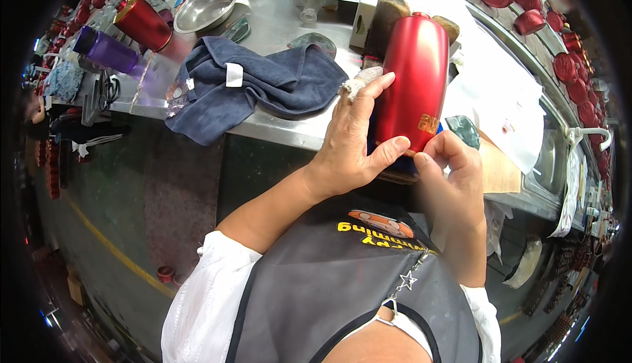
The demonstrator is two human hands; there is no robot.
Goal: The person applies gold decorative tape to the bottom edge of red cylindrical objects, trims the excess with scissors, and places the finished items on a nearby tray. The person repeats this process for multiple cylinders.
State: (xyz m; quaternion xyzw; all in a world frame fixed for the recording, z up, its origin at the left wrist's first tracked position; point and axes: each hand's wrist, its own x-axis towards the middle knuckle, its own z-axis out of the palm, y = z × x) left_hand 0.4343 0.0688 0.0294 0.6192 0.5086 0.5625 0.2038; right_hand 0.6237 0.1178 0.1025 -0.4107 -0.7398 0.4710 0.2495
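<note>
A glossy red metallic bottle-shaped vessel (413, 66) lies with its narrow neck pointing away from me and its wider base toward me. Near the base it carries a small gold decal (427, 123). My left hand (352, 139) grips the vessel's left side, thumb at the base and index finger along the wall; a whitish wrap (361, 82) covers one fingertip. At the base's right corner, just below the decal, my right hand (454, 165) is closed in a pinch. Whatever sits between those fingertips is hidden.
Left of the vessel lie a dark blue cloth (263, 80), a steel bowl (207, 8), a purple bottle (108, 50) and another red vessel (143, 24). Dark blocks (387, 20) stand behind it. White paper (503, 99) and a dark green piece (463, 130) lie to the right.
</note>
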